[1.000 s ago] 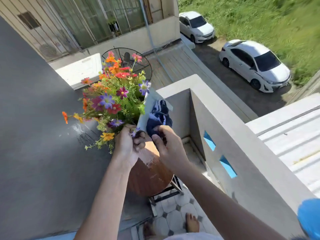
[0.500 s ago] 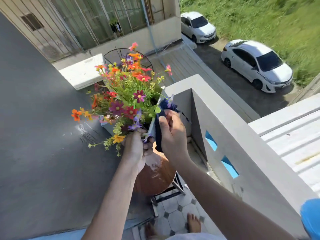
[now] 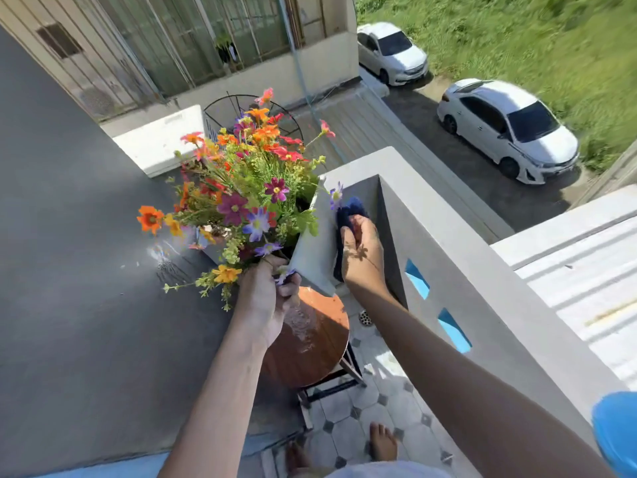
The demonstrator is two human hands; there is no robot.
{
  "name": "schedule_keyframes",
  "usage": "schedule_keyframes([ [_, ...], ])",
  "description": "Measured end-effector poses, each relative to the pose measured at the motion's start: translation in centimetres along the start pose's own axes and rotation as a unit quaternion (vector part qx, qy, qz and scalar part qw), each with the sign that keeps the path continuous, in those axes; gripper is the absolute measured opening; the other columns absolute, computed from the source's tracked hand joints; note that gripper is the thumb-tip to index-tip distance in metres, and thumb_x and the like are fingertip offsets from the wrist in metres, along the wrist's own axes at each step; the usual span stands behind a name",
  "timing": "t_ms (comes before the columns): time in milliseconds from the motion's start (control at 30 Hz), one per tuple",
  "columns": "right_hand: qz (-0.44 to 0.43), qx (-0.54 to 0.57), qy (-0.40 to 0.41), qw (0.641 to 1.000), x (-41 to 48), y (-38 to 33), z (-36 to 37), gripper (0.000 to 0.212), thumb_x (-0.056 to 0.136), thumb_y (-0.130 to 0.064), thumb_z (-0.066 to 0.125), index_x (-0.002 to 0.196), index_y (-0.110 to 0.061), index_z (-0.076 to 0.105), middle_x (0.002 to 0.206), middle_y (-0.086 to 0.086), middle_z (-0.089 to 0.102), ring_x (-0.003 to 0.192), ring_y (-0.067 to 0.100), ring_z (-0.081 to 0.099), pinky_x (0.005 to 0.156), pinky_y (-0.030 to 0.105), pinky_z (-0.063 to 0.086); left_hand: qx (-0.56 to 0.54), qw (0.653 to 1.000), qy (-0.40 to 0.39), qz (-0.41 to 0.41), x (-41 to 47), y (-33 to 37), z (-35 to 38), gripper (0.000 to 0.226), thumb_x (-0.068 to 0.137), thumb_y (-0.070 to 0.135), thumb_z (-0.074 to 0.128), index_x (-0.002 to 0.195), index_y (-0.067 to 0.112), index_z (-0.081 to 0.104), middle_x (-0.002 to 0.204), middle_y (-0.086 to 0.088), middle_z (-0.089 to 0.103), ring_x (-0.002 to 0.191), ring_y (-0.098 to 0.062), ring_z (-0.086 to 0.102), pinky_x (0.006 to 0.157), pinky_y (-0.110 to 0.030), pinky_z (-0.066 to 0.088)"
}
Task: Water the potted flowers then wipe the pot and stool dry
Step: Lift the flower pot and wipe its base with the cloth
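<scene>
A grey square pot (image 3: 312, 250) full of mixed orange, red and purple flowers (image 3: 248, 188) is lifted and tilted above a round brown wooden stool (image 3: 310, 343). My left hand (image 3: 265, 301) grips the pot's near lower corner among the stems. My right hand (image 3: 362, 253) presses a dark blue cloth (image 3: 350, 210) flat against the pot's right side wall. The stool's seat shows wet patches near its left edge.
A grey wall (image 3: 76, 305) runs along the left. A concrete balcony parapet (image 3: 455, 257) with blue slots stands close on the right. Below lie patterned floor tiles (image 3: 348, 408), a floor drain (image 3: 365, 317) and my bare feet. White cars are parked far below.
The pot has turned so its grey side faces me. My right hand has slid the cloth from the pot's rim onto the right wall, spread flat.
</scene>
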State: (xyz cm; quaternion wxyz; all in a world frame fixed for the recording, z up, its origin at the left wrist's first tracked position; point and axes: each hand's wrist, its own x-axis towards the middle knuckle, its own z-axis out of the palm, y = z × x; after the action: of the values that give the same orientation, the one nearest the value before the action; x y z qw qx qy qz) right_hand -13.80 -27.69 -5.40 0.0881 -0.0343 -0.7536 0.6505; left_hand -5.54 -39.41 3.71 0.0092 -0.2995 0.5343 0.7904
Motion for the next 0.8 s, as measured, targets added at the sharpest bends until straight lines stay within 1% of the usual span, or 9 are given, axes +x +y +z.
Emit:
schedule_keyframes([
  [133,-0.010,-0.028,-0.088,0.996,-1.5,-0.5,0.0,0.022,0.097,-0.013,0.055,0.117,-0.009,0.061,0.111,0.002,0.061,0.098,0.010,0.056,0.087,0.017,0.041,-0.031,0.999,0.017,-0.001,0.7,-0.3,-0.1,0.030,0.091,0.007,0.036,0.062,0.012,0.044,0.057,-0.006,0.047,0.035,-0.007,0.033,0.034,-0.017,0.020],
  [233,-0.010,-0.024,-0.129,0.991,-3.2,-1.5,0.0,0.023,0.096,-0.013,0.056,0.117,-0.007,0.063,0.112,0.002,0.064,0.105,0.014,0.059,0.097,0.021,0.044,-0.042,0.998,0.036,0.011,1.1,-0.4,-0.1,0.027,0.090,0.006,0.035,0.067,0.011,0.047,0.055,-0.006,0.049,0.036,-0.008,0.034,0.033,-0.016,0.022],
  [333,-0.060,-0.012,-0.123,0.991,-4.8,-2.8,0.1,0.019,0.097,-0.016,0.055,0.114,-0.007,0.062,0.107,0.006,0.067,0.100,0.016,0.060,0.090,0.010,0.041,-0.019,0.998,0.050,0.022,1.6,-0.6,0.0,0.027,0.089,0.002,0.032,0.068,0.012,0.046,0.054,-0.006,0.047,0.036,-0.008,0.034,0.033,-0.016,0.024],
  [433,-0.010,0.062,-0.113,0.992,-5.1,-4.9,0.8,0.022,0.098,-0.027,0.053,0.116,-0.016,0.060,0.104,0.000,0.066,0.098,0.016,0.062,0.090,0.025,0.046,0.005,0.998,0.053,0.020,2.0,-1.2,-0.1,0.028,0.088,0.002,0.033,0.069,0.013,0.051,0.054,-0.001,0.042,0.037,-0.008,0.033,0.034,-0.015,0.025],
  [500,0.041,0.135,-0.095,0.985,-4.3,-6.4,0.9,0.020,0.099,-0.023,0.054,0.117,-0.016,0.059,0.106,-0.004,0.064,0.100,0.008,0.060,0.092,0.021,0.044,0.014,0.999,0.051,0.005,2.1,-1.4,-0.3,0.028,0.088,0.002,0.035,0.067,0.014,0.050,0.054,0.000,0.042,0.040,-0.010,0.033,0.034,-0.015,0.026],
  [567,0.035,0.172,-0.086,0.981,-2.7,-6.8,0.6,0.010,0.099,-0.012,0.052,0.107,-0.014,0.058,0.091,-0.007,0.062,0.081,-0.004,0.057,0.079,0.015,0.044,0.020,0.999,0.032,-0.014,1.9,-1.3,-0.4,0.026,0.088,0.001,0.035,0.067,0.012,0.047,0.057,-0.003,0.045,0.040,-0.011,0.032,0.033,-0.016,0.025],
  [667,-0.021,0.102,-0.051,0.993,0.2,-6.7,-0.1,0.010,0.100,-0.009,0.049,0.106,-0.011,0.058,0.079,-0.011,0.057,0.064,-0.011,0.054,0.067,0.008,0.042,0.047,0.999,-0.014,-0.022,1.4,-1.1,-0.5,0.040,0.091,0.003,0.033,0.056,0.012,0.052,0.054,-0.005,0.048,0.037,-0.008,0.031,0.033,-0.016,0.021],
  [733,-0.019,0.092,-0.025,0.995,1.9,-6.5,-0.4,0.016,0.099,-0.013,0.052,0.111,-0.008,0.062,0.089,-0.007,0.065,0.076,-0.008,0.060,0.076,0.016,0.047,0.068,0.997,-0.017,-0.019,1.4,-1.1,-0.7,0.047,0.090,0.005,0.036,0.048,0.017,0.052,0.052,-0.003,0.047,0.034,-0.006,0.032,0.033,-0.014,0.020],
  [800,-0.021,0.063,-0.025,0.997,3.1,-6.2,-0.7,0.024,0.098,-0.022,0.053,0.116,-0.011,0.064,0.107,-0.001,0.069,0.098,0.008,0.064,0.089,0.027,0.050,0.094,0.995,-0.011,-0.016,1.5,-1.0,-0.9,0.039,0.089,0.007,0.037,0.053,0.017,0.048,0.053,-0.003,0.045,0.031,-0.004,0.033,0.033,-0.012,0.019],
])
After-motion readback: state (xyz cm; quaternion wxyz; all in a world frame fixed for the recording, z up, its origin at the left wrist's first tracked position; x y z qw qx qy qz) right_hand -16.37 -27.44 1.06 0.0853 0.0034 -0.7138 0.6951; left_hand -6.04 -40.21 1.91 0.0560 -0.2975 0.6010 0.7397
